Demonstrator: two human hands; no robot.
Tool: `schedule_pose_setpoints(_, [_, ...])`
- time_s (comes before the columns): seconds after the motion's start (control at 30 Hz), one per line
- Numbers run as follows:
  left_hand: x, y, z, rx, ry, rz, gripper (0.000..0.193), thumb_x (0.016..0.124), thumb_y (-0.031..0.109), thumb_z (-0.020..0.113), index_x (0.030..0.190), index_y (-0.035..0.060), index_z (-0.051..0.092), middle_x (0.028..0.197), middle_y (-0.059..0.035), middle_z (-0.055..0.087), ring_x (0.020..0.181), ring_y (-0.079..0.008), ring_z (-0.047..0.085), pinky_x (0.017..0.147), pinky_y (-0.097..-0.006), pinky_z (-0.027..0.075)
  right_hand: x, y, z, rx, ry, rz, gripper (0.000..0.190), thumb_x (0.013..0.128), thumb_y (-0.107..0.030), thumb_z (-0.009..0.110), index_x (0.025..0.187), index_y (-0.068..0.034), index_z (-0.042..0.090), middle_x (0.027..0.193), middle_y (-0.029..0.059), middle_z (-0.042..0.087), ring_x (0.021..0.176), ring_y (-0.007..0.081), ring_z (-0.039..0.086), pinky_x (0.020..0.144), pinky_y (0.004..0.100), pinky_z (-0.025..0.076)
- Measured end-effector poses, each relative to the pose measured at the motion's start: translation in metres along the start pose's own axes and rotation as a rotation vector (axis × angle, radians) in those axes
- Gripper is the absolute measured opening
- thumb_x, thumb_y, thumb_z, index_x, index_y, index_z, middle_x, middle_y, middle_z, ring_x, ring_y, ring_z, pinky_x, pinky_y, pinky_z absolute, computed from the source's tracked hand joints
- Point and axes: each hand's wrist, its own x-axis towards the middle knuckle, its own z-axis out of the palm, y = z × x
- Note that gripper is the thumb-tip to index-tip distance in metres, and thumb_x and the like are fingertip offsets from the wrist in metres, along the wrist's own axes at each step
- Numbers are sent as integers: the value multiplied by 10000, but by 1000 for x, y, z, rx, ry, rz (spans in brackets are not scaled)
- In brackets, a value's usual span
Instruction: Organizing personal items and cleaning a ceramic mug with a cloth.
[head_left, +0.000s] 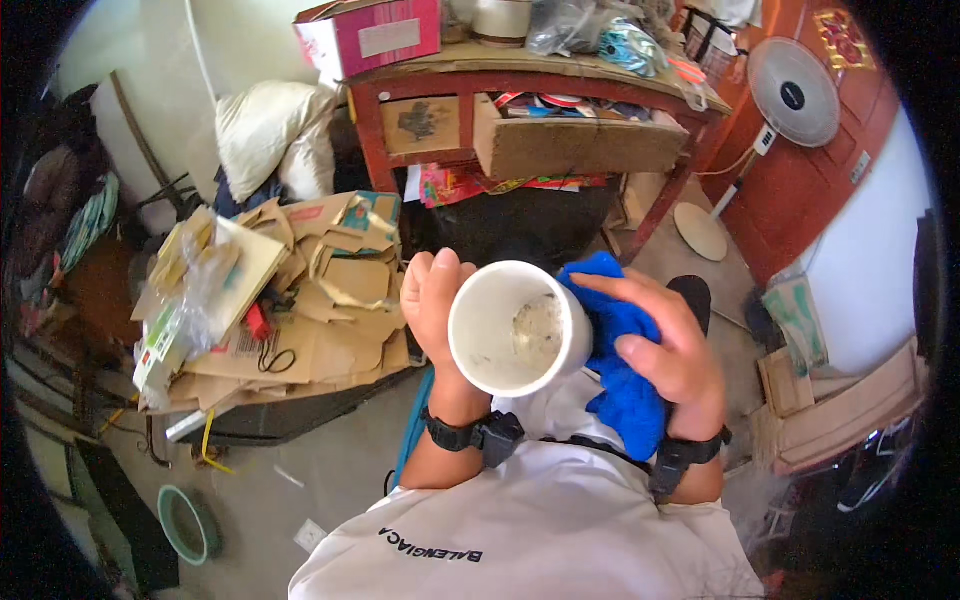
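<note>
A white cylindrical container (487, 330) is tipped so its round mouth faces me. Dark specks and grime mark its inner bottom. My left hand (435, 307) is at its left side, the fingers curled and partly hidden behind the wall, holding it. On the other side, my right hand (664, 337) grips a crumpled blue cloth (622, 375) that lies against the container's outer right side. The cloth hangs down in front of my white shirt. Both wrists wear black straps with small devices.
Flattened cardboard (352, 330) and plastic are piled at the left. Ahead stands a red-framed wooden desk (420, 71) with an open drawer (577, 146), a pink box (397, 37) on top. A standing fan (793, 94) is by the red door. A green basin (187, 525) sits on the floor.
</note>
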Motion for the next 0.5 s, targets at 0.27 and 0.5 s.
schedule_pose_setpoints(0.27, [-24,13,-16,-167,-377,82,400,924,22,499,620,139,267,501,36,344,429,-44,258,398,-243,216,22,10,14,354,-424,-34,631,665,-111,502,1290,-21,522,1178,176,590,1119,298,553,993,350,379])
schedule_pose_setpoints(0.5, [-19,26,-13,221,-104,187,432,920,29,533,610,145,256,522,54,333,460,-29,259,409,-229,223,18,11,16,332,-283,104,517,743,-34,517,1259,-11,546,1230,146,599,1156,249,556,1003,344,394])
